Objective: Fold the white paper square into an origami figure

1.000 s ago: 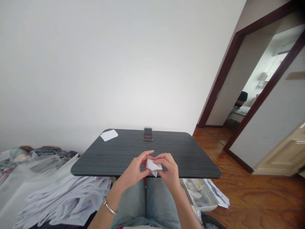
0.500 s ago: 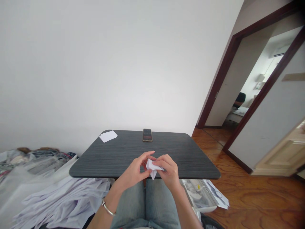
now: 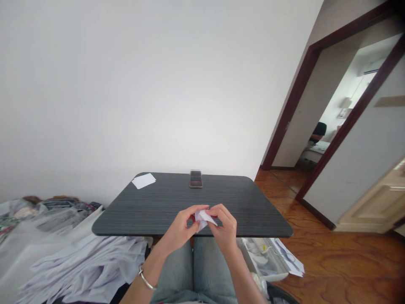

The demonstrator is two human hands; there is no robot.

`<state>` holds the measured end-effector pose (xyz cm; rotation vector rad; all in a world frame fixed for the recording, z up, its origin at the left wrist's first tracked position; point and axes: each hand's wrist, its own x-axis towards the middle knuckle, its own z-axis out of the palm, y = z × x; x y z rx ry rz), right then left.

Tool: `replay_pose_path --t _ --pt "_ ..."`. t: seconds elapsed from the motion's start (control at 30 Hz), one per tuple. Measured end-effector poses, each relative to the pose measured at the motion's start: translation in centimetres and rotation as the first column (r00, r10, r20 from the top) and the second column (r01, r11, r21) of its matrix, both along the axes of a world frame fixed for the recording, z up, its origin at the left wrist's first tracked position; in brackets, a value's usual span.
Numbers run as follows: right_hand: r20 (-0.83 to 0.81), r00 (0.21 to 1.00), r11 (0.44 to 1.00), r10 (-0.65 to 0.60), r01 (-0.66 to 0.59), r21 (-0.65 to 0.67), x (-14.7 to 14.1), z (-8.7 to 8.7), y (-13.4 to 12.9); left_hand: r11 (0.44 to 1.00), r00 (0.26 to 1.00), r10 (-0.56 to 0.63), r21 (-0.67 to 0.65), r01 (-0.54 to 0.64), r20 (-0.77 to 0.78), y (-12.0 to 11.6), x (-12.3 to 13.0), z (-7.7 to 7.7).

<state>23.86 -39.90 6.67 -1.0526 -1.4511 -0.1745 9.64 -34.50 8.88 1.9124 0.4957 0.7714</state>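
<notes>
Item: folded white paper, one piece, at the lower centre of the frame, held up over the near edge of the desk. Your left hand had its left side, the grip narrow, thumb below and fingers above. Your right hand had its right side, the grip likewise closed on the paper between thumb and bent fingers.

Item: bracelet, silver-coloured, one, on your left wrist.

Item: desk, dark, wood-grained, with rounded corners, its far side near the plain white wall.

Item: white sheets, overlapping, flat at the far left corner of the desk.

Item: phone, one, at the far middle of the desk, above your hands in the frame.

Item: white cloth, a rumpled heap, lower left of the frame, beside your legs in blue jeans.

Item: open box, pale, with assorted contents, lower right of centre, loose papers beside it.

Item: doorway, dark red frame, upper right of the frame.
</notes>
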Motion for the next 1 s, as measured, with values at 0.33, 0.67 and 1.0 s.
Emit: replay_pose_path --t 0.33,0.67,1.0 --pt "-0.046 0.999 0.999 -0.021 0.023 0.035 -0.43 0.07 -0.26 0.972 0.989 -0.048 -0.224 0.078 0.138 -0.35 0.21 0.16" --pt "-0.058 0.998 0.999 0.019 -0.016 0.047 -0.53 -0.07 -0.47 0.958 0.985 -0.065 -0.267 0.107 0.161 -0.22 0.23 -0.03" --pt "-0.052 0.996 0.998 0.069 -0.068 0.009 -0.47 0.25 -0.89 0.967 0.988 -0.086 -0.227 0.113 0.126 -0.03 -0.51 0.45"
